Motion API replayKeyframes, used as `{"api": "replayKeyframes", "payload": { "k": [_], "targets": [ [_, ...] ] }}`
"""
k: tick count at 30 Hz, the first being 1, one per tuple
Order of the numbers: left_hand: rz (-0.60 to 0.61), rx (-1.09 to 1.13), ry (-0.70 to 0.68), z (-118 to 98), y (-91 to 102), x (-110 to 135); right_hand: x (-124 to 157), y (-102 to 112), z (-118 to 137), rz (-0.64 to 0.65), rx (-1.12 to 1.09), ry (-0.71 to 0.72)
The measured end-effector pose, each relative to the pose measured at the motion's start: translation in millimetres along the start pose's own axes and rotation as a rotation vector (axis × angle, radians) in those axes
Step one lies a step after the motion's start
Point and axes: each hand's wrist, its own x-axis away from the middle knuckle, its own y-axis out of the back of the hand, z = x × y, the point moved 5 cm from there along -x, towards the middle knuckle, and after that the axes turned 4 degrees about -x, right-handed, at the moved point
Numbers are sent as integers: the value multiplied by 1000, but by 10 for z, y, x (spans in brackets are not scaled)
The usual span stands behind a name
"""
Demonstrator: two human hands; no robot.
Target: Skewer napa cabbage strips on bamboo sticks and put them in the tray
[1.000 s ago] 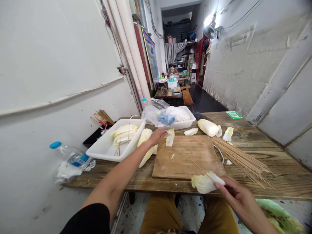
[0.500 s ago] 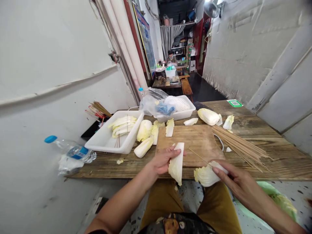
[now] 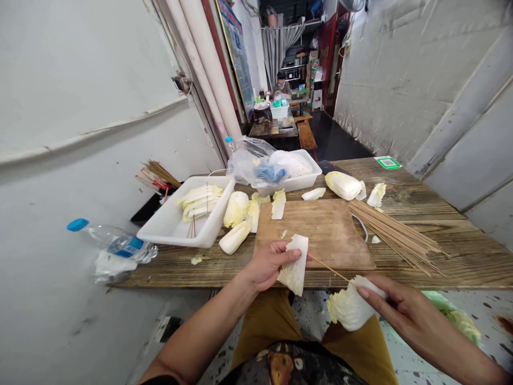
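My left hand (image 3: 267, 265) pinches a cut napa cabbage leaf (image 3: 294, 279) upright between thumb and fingers, over the front edge of the cutting board (image 3: 316, 230). In my right hand (image 3: 395, 299) is a second cabbage leaf (image 3: 352, 307), pale and frilled, threaded on a thin bamboo skewer (image 3: 328, 269). The skewer's far end meets the right edge of the left-hand leaf; whether it has pierced it I cannot tell. A small leaf piece (image 3: 278, 205) lies on the board's far left corner.
Left of the board, a white tray (image 3: 160, 233) holds skewered cabbage; cabbage hearts (image 3: 235, 237) lie beside it. Bare skewers (image 3: 396, 235) fan out at right, near another cabbage (image 3: 343, 185). A plastic bottle (image 3: 126, 246) lies at far left. A person (image 3: 281, 85) sits farther back.
The skewer's tip has come up to the leaf in my left hand, closing the earlier gap. My right hand and its leaf sit slightly lower and farther right.
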Motion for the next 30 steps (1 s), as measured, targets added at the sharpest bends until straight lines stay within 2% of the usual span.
{"api": "replayKeyframes", "payload": {
  "k": [6, 19, 30],
  "targets": [
    [20, -11, 16, -21, -50, 9, 30, 31, -28, 2, -22, -50],
    [83, -26, 30, 0, -86, 25, 45, 32, -43, 14, 10, -58],
    [123, -105, 4, -11, -107, 57, 86, 18, -59, 111, -78, -92]
  ]
}}
